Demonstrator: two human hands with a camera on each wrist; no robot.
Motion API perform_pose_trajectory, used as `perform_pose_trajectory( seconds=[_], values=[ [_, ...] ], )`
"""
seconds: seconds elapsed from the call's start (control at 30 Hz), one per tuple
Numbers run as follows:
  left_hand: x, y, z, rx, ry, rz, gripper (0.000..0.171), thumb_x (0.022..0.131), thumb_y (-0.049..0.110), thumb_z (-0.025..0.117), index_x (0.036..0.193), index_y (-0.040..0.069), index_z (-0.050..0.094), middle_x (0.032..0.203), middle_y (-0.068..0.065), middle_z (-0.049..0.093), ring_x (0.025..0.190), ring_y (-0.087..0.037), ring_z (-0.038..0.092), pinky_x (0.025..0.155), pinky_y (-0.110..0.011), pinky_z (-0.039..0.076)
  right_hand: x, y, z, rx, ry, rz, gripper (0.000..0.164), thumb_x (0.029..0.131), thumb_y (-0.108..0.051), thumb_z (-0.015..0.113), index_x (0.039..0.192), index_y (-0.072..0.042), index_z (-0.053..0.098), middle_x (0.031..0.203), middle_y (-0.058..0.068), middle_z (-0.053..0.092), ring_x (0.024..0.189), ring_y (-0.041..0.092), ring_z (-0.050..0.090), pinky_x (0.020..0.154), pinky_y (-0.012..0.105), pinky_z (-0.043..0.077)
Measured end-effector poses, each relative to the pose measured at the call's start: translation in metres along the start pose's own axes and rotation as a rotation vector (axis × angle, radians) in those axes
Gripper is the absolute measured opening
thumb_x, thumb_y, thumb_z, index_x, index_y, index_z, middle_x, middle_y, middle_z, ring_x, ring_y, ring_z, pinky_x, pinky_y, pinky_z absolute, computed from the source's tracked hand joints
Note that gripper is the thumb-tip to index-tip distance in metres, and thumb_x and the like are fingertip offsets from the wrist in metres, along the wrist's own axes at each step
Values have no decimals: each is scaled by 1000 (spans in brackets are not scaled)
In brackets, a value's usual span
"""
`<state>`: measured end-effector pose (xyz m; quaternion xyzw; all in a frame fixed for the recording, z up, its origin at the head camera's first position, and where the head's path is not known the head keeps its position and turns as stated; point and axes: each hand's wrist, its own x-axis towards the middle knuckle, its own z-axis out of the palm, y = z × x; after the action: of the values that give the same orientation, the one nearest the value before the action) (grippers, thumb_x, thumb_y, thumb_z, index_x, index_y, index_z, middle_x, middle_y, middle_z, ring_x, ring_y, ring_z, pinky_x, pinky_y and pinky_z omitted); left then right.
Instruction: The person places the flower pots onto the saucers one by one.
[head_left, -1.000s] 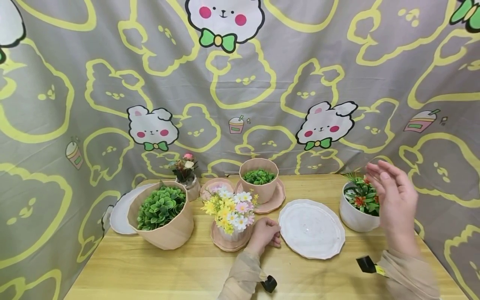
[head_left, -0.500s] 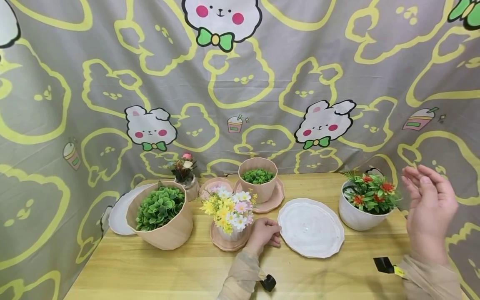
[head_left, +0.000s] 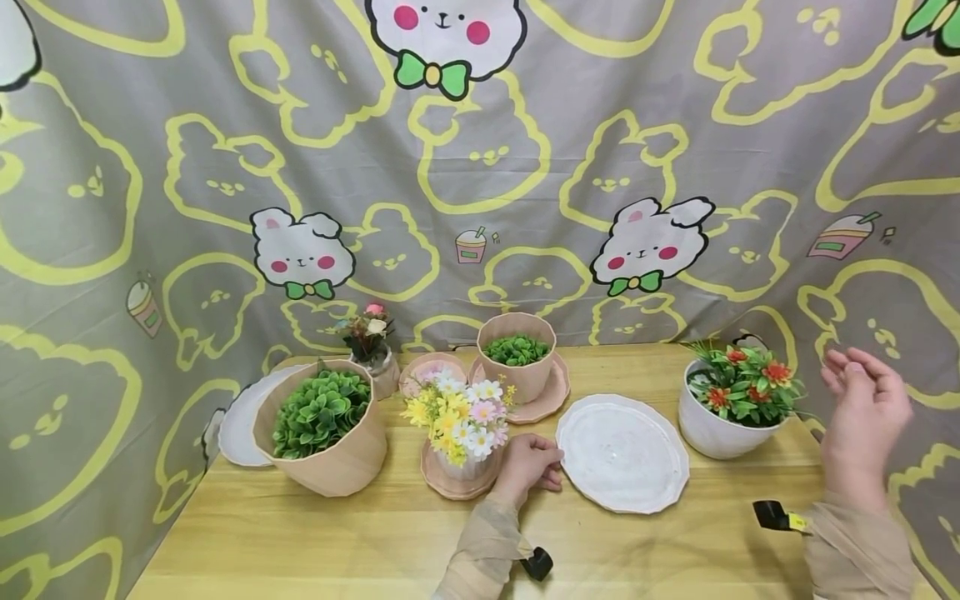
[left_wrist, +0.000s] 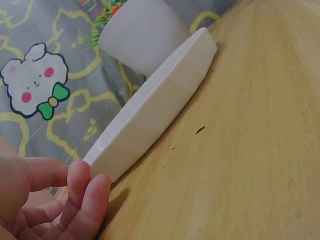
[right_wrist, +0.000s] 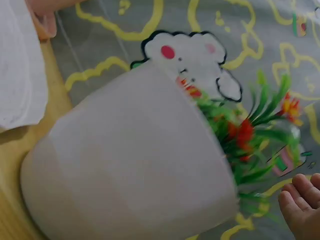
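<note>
A round white plant saucer [head_left: 622,454] with a faceted rim lies flat on the table. At its left edge is my left hand [head_left: 528,467], fingers curled and fingertips at the rim; in the left wrist view the fingertips [left_wrist: 97,192] meet the saucer's near end. To the saucer's right stands a white flowerpot [head_left: 720,429] with a red-flowered plant [head_left: 750,387]. My right hand [head_left: 866,417] hovers right of this pot, apart from it, palm turned inward and holding nothing. In the right wrist view the pot [right_wrist: 135,160] fills the middle, with the fingers [right_wrist: 302,195] at lower right.
Left of my left hand, a daisy pot [head_left: 468,467] stands on a pink saucer [head_left: 438,483]. A large peach pot [head_left: 330,471] is farther left. Behind are a pink pot [head_left: 517,379] with greenery and a small rose pot [head_left: 382,371]. A patterned curtain [head_left: 525,167] backs the table.
My right hand has moved right, away from the red-flowered pot, uncovering the plant. Lately it has dropped slightly. My left hand and the saucer stay in place.
</note>
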<state>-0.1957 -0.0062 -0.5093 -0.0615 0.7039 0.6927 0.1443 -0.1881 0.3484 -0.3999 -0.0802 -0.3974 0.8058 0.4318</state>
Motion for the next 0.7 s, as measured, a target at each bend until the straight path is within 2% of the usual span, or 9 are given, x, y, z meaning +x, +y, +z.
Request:
perform_pose_trajectory(
  seconds=[0.17,0.33,0.47,0.6,0.7],
  values=[
    [1,-1,2,-3,-2,-5,7,87,3,66,92,-2,64,65,-3,60,47,-8,58,51,-31,59,8,15,-15,-74,47,90,12,95,1,54,101,2,64,83,5,71,80,11,70,72,13,57],
    [1,-2,3,-1,-6,3,8,87,2,66,93,-3,64,66,-3,59,47,-7,57,51,-31,59,11,29,-27,-116,78,149,12,96,0,53,99,0,64,81,3,71,79,9,69,70,11,55],
    [3,-2,4,-6,-7,3,7,87,1,66,92,-3,64,66,-3,59,47,-7,57,51,-30,59,12,35,-33,-196,93,225,13,96,-4,54,97,-5,67,82,-3,71,77,6,62,63,10,50],
    [3,-2,4,-1,-6,7,6,87,1,66,92,-3,64,65,-3,59,46,-7,57,50,-31,59,13,36,-38,-215,54,342,14,96,-10,56,96,-10,70,82,-5,63,73,6,51,55,13,47],
    [4,-2,3,0,-6,2,6,87,2,66,92,-2,64,66,-3,59,47,-7,57,51,-31,59,15,36,-45,-150,-15,429,17,97,-12,57,97,-10,73,81,-3,56,76,6,49,56,15,45]
  ],
)
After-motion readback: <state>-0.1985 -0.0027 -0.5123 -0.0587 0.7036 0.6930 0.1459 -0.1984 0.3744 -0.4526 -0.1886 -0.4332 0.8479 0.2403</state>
